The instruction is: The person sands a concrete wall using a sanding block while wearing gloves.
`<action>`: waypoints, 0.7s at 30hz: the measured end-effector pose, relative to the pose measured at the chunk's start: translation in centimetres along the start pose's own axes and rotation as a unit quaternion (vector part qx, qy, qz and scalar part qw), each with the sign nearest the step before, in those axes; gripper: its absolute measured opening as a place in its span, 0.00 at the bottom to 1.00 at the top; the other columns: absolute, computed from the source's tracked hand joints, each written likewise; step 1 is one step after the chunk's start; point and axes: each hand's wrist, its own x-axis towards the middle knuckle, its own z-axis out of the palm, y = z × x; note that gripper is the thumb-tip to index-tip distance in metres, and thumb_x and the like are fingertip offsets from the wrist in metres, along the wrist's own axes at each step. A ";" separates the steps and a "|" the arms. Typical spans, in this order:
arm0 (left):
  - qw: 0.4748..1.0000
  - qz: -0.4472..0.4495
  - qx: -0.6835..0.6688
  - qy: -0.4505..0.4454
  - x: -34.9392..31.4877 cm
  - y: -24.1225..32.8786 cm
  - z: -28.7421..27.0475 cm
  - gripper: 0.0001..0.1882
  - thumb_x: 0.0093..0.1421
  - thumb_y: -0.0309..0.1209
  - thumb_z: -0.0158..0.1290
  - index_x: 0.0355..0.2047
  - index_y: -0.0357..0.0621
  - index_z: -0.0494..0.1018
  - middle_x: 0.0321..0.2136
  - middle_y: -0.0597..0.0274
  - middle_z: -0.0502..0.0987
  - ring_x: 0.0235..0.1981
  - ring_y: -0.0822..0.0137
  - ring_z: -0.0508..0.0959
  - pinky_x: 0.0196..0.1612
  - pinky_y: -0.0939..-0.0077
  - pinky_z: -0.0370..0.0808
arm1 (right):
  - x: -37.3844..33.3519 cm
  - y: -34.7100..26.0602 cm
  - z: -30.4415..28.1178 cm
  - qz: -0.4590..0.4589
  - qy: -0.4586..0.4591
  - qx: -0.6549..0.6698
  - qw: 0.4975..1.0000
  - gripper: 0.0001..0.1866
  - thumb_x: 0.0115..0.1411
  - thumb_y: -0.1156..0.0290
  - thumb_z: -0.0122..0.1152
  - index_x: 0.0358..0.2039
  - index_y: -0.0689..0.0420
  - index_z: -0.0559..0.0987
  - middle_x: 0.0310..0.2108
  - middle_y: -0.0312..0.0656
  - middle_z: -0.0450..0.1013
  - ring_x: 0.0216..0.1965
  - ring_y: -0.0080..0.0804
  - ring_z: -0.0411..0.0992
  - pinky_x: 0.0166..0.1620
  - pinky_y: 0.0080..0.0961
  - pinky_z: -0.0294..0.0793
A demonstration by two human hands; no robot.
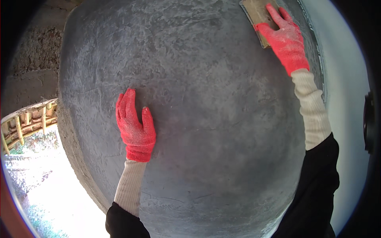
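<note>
A wide grey plastered wall (206,111) with mottled, smeared marks fills most of the view. My right hand (285,41), in a dusty red glove, is high at the right and grips a flat tan rectangular sanding pad (257,12) against that wall. Its thumb lies near the pad's left edge, and the fingers reach over its face. Left of the middle, my left hand (137,127) wears a matching red glove. It rests flat or nearly flat at the wall, holding nothing, with the thumb apart from the fingers.
A pale wall strip (347,119) meets the grey surface along the right. On the left, the grey wall ends at a rough edge (77,158) beside a bright opening. Above that opening are bare brown masonry (37,51) and wooden roof slats (29,121).
</note>
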 end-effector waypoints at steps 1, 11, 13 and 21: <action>1.000 0.005 0.005 -0.002 -0.2 -0.7 0.0 0.28 0.60 0.26 0.53 0.62 0.35 0.67 0.61 0.47 0.70 0.64 0.40 0.65 0.68 0.50 0.59 | -1.6 -0.8 1.5 -0.054 0.039 0.018 0.998 0.36 0.54 0.55 0.65 0.64 0.52 0.72 0.67 0.57 0.61 0.64 0.57 0.63 0.65 0.40 0.65; 1.000 0.022 0.019 -0.004 -0.6 -1.9 -0.7 0.27 0.62 0.26 0.51 0.62 0.35 0.66 0.60 0.47 0.70 0.64 0.41 0.65 0.67 0.51 0.60 | -17.0 -8.1 0.9 -0.492 -0.363 0.166 0.774 0.30 0.43 0.60 0.72 0.51 0.39 0.81 0.59 0.39 0.70 0.61 0.49 0.67 0.59 0.50 0.70; 0.999 0.030 0.024 -0.016 -0.6 -1.7 -1.0 0.27 0.64 0.26 0.49 0.64 0.36 0.64 0.61 0.48 0.69 0.65 0.43 0.63 0.67 0.52 0.59 | -10.4 -5.5 2.0 -0.391 -0.136 0.099 0.905 0.35 0.43 0.63 0.72 0.56 0.46 0.78 0.62 0.46 0.68 0.60 0.54 0.67 0.60 0.52 0.69; 0.999 0.030 0.011 0.018 -0.6 -1.1 -0.2 0.26 0.60 0.26 0.52 0.60 0.34 0.68 0.58 0.46 0.72 0.62 0.40 0.67 0.67 0.49 0.60 | -3.4 -4.2 4.6 -0.158 0.080 0.059 0.982 0.34 0.46 0.64 0.71 0.57 0.52 0.77 0.62 0.52 0.67 0.59 0.57 0.68 0.59 0.48 0.71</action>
